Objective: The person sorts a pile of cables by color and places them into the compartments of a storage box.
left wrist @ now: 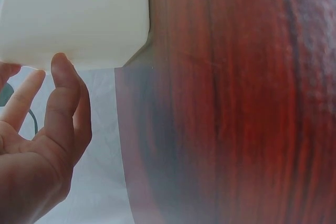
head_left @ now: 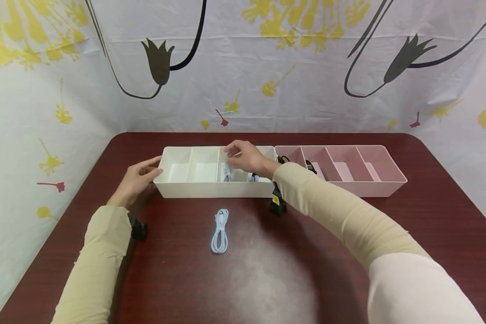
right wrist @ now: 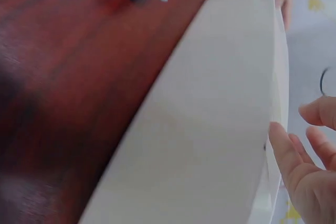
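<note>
A white divided storage box [head_left: 210,190] stands toward the back of the table. My left hand [head_left: 135,179] touches its left end with the fingertips; in the left wrist view the fingers [left wrist: 65,98] lie against the outer wall, slightly bent. My right hand [head_left: 249,158] is over the box's third compartment from the left, loosely curved, with no object visible in it. Below that hand, a bundled light-blue cable [head_left: 227,173] lies in the compartment. Another bundle [head_left: 254,177] shows partly in the rightmost compartment. A third light-blue cable [head_left: 219,231], coiled and tied, lies on the table in front.
A pink divided box [head_left: 372,189] adjoins the white one on the right. Black cables [head_left: 311,167] sit in its left compartments, partly hidden by my right forearm. The dark red table [head_left: 178,279] ends at a patterned cloth [head_left: 210,58] behind.
</note>
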`<state>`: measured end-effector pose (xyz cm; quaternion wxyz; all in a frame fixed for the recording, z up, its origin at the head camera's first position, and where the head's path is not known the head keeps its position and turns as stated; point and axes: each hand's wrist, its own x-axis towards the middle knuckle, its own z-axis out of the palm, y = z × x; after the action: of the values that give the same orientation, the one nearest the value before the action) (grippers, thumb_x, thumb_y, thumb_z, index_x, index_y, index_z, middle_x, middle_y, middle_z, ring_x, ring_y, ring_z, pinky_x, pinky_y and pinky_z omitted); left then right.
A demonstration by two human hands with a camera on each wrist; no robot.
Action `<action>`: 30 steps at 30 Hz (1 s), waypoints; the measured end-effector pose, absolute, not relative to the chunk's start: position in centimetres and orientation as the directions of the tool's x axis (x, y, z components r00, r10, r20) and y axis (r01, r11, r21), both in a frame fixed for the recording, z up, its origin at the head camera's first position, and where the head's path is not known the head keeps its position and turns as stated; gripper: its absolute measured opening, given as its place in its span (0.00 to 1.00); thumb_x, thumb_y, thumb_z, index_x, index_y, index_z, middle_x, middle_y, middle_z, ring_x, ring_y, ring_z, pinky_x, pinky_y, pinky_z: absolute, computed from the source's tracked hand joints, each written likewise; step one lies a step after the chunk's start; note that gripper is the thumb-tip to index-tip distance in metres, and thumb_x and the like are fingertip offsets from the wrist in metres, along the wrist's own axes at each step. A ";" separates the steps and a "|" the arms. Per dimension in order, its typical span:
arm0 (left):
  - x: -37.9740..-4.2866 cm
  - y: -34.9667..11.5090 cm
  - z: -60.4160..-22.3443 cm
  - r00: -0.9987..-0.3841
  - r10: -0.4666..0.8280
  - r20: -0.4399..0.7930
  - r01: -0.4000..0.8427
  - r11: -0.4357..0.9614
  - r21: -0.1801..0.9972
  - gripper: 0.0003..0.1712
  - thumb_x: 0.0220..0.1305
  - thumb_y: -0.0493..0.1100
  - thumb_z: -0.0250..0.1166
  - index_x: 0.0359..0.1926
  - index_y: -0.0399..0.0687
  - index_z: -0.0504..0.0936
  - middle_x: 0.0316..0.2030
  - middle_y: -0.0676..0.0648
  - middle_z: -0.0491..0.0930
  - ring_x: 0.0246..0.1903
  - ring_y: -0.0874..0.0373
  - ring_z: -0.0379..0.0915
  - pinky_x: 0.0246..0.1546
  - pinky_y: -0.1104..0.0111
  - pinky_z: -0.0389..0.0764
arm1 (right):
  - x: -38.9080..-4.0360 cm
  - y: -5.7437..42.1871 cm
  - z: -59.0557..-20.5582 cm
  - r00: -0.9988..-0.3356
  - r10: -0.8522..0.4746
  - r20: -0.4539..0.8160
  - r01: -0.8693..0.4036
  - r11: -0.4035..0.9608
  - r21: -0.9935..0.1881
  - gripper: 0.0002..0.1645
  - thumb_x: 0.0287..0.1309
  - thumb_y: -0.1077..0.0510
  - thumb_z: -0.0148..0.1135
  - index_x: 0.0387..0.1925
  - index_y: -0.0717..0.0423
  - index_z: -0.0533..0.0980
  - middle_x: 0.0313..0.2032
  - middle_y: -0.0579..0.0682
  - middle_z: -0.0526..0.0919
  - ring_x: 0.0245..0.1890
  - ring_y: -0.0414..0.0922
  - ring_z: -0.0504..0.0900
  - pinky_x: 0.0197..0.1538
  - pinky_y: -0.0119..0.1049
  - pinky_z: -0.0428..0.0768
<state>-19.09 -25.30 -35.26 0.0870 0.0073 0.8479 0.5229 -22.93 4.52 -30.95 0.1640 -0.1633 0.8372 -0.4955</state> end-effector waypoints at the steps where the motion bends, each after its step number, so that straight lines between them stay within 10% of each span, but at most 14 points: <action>1: -19.1 -25.3 -35.3 -0.985 0.102 -0.141 -0.080 0.453 0.888 0.33 0.62 0.53 0.53 0.66 0.52 0.55 0.54 0.35 0.65 0.48 0.46 0.65 0.46 0.54 0.71 | -22.7 4.6 -31.0 -0.894 -0.438 -0.094 -0.136 0.466 -0.874 0.18 0.53 0.69 0.54 0.48 0.68 0.68 0.46 0.63 0.72 0.45 0.51 0.74 0.43 0.36 0.75; 30: -19.1 -25.2 -35.1 -0.985 0.094 -0.143 -0.086 0.451 0.888 0.32 0.63 0.53 0.52 0.66 0.53 0.56 0.53 0.36 0.66 0.48 0.47 0.65 0.46 0.54 0.71 | -18.1 5.4 -30.6 -0.834 -0.545 0.087 -0.320 0.348 -0.881 0.14 0.51 0.70 0.57 0.42 0.71 0.71 0.43 0.61 0.74 0.42 0.51 0.76 0.42 0.32 0.75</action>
<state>-19.12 -25.23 -35.11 0.0858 0.0022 0.8474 0.5239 -18.15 5.38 -30.62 0.1112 -0.2658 0.8135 -0.5051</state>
